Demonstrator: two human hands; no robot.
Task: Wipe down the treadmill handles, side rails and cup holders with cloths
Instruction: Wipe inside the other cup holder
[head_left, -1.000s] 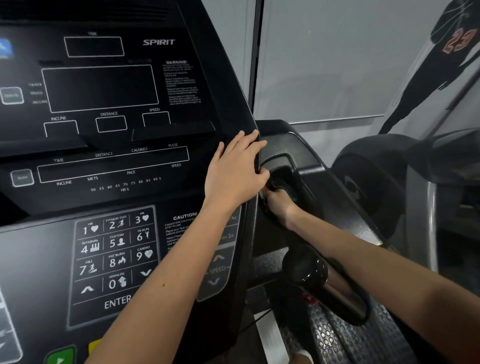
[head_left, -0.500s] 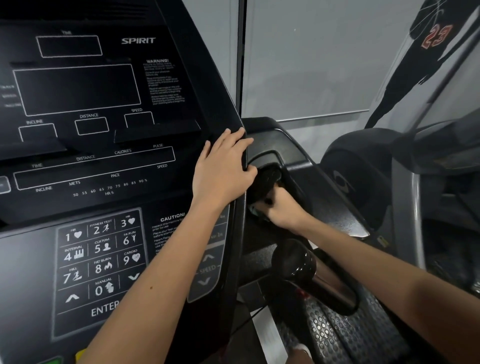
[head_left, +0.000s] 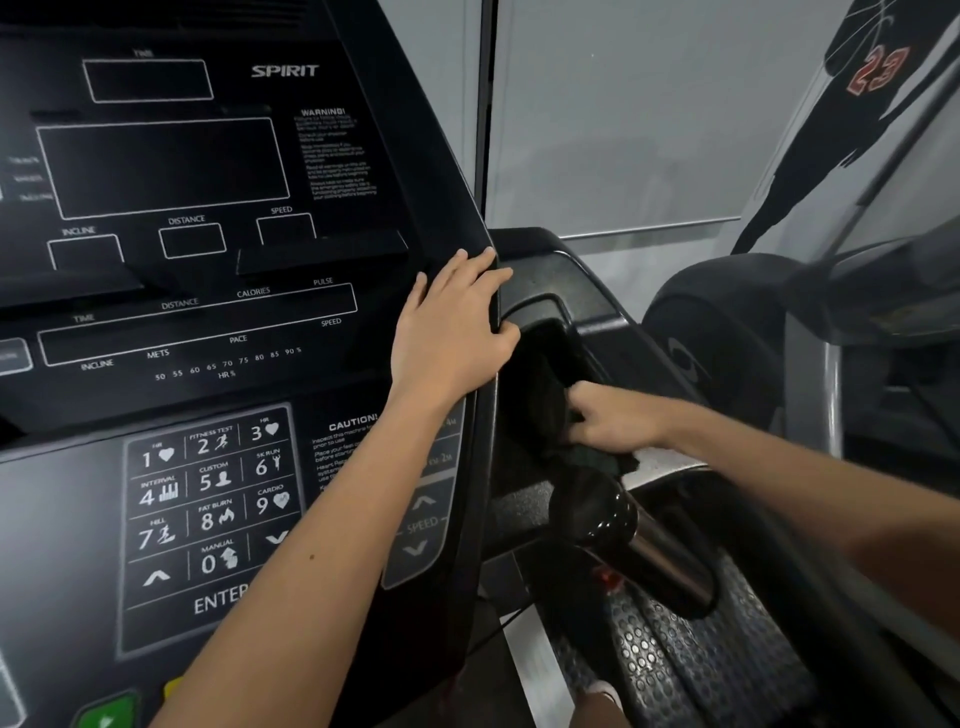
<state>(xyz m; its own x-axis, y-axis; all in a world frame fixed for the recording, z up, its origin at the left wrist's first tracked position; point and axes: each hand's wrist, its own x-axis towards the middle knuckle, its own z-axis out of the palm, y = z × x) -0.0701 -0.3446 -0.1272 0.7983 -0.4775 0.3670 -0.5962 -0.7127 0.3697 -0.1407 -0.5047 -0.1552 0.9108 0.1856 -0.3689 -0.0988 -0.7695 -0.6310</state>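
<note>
At the cup holder (head_left: 558, 332), the right hand (head_left: 613, 418) pinches a dark cloth (head_left: 587, 457); the left hand (head_left: 449, 332) rests spread on the console (head_left: 208, 312) edge.

Pale grey wall panels (head_left: 623, 130) meet at a dark vertical strip (head_left: 488, 114). On the right, a black player-silhouette mural (head_left: 815, 156) bears a red 23 (head_left: 878, 70), above a black rounded machine housing (head_left: 727, 312).

Treadmill console (head_left: 218, 171): brand "SPIRIT", "WARNING!" heading, small print below unreadable. Window labels: INCLINE, DISTANCE, SPEED; lower strip: TIME, DISTANCE, CALORIES, PULSE, INCLINE, METS, PACE, SPEED; scale "50 55 60 65 70 75 80 85 90 %", "HR %". Keypad (head_left: 208, 499): 1 HR, 2 FITNESS TEST, 3 HR, 4 INTERVAL, 5 CUSTOM, 6 5K RUN, 7 HILL, 8 FAT BURN, 9 CARDIO, 0 MANUAL, "ENTE" partly covered. "CAUTION!" beside it. Arrow rocker (head_left: 422, 525): "SPEED". Wall figure (head_left: 831, 135): red "23".
</note>
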